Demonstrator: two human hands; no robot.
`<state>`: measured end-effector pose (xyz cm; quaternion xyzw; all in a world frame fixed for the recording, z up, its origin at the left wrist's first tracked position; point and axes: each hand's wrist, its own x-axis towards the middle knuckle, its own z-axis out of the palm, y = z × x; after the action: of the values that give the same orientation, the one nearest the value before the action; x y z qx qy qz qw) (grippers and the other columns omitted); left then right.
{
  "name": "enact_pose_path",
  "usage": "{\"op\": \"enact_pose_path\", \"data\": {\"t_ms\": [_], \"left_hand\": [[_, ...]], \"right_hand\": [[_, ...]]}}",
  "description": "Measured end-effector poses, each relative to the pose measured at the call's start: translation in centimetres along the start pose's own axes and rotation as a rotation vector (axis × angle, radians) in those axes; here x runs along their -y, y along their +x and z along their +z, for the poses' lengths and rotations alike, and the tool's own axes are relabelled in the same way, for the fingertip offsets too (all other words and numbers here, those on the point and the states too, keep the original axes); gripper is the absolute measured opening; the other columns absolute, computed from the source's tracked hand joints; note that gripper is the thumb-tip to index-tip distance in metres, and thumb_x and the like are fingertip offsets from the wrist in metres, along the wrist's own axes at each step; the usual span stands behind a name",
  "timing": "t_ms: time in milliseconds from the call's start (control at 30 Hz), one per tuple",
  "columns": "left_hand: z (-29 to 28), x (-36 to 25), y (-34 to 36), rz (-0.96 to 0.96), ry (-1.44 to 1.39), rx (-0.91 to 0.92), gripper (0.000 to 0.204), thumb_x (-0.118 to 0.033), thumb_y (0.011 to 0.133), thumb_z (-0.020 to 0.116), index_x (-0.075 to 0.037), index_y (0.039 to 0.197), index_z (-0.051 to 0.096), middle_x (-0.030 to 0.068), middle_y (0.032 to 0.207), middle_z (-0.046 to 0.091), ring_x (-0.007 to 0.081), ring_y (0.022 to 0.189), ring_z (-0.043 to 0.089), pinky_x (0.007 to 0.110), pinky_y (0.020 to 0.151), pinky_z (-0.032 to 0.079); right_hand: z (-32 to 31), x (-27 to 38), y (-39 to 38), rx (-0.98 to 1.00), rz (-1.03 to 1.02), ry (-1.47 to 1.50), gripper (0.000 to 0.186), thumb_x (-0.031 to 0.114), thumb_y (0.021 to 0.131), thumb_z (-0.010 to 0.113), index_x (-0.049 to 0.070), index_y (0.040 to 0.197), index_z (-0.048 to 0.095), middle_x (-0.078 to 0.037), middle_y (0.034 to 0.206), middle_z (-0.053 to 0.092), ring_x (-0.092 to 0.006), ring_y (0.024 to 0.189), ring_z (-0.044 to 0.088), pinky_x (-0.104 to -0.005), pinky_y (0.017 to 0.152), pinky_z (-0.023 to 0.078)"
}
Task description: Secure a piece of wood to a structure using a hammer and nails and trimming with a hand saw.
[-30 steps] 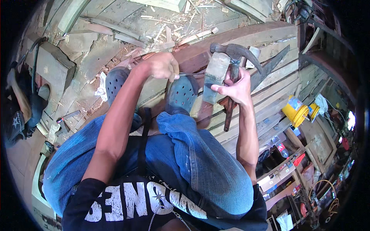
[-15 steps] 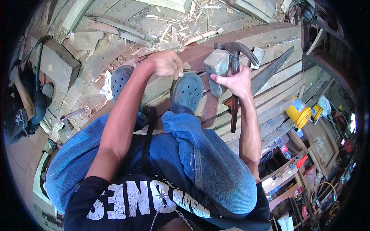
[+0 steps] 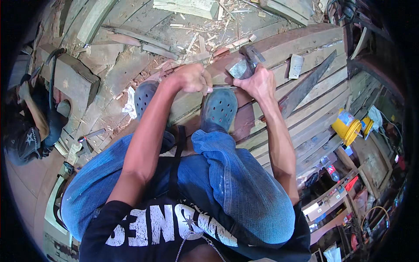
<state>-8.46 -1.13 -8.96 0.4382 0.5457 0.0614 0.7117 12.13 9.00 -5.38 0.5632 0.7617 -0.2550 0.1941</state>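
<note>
My right hand [image 3: 258, 84] is closed around a claw hammer, its dark metal head [image 3: 252, 55] above the fingers. A rough grey block [image 3: 238, 69] is held in the same hand, beside the hammer head; most of the hammer's handle is hidden. To its left, my left hand [image 3: 193, 78] has curled fingers with the fingertips pinched together. A thin strip [image 3: 224, 87] runs from those fingertips towards my right hand, just beyond the toe of my grey-blue clog [image 3: 219, 109]. What exactly the left fingers grip is too small to tell.
Wooden planks [image 3: 301, 105] lie under and right of my feet, with a dark pointed board [image 3: 312, 81] on them. Wood chips litter the far floor. A heavy beam [image 3: 70, 74] and a co-worker [image 3: 32, 113] are at the left; a yellow bucket [image 3: 345, 126] stands at the right.
My right hand has swung left and closer to my left hand, carrying the hammer and block. The hammer's handle has turned out of sight. My left hand keeps its curled grip.
</note>
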Motion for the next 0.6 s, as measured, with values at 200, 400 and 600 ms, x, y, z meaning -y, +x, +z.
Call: {"op": "enact_pose_path", "data": {"t_ms": [200,400,600], "left_hand": [[0.5,0.1,0.4,0.067,-0.021,-0.039,0.019,-0.002,0.075,0.066,-0.008,0.091,0.072,0.0065,0.081,0.071,0.0147,0.076,0.064,0.029,0.069,0.049],[0.8,-0.7,0.8,0.086,-0.116,-0.069,0.012,-0.009,0.080,0.070,-0.005,0.091,0.070,0.0069,0.082,0.070,0.0113,0.077,0.064,0.030,0.070,0.050],[1.0,-0.6,1.5,0.114,-0.141,-0.203,0.016,-0.014,0.082,0.070,-0.004,0.094,0.072,0.0088,0.091,0.071,0.0161,0.084,0.066,0.032,0.081,0.051]], "right_hand": [[1.3,-1.4,0.1,-0.055,-0.042,0.138,0.083,0.052,0.050,0.086,-0.009,0.100,0.063,-0.023,0.081,0.068,-0.0342,0.077,0.069,-0.0393,0.071,0.054],[0.9,-2.9,-2.0,-0.305,-0.171,0.516,0.054,0.033,0.080,0.072,-0.002,0.119,0.059,-0.015,0.095,0.070,-0.0275,0.087,0.068,-0.0343,0.079,0.053],[2.5,-5.3,-6.0,-0.447,-0.127,0.650,0.025,0.009,0.091,0.056,-0.006,0.110,0.062,-0.019,0.105,0.066,-0.0275,0.096,0.064,-0.0369,0.084,0.049]]}}
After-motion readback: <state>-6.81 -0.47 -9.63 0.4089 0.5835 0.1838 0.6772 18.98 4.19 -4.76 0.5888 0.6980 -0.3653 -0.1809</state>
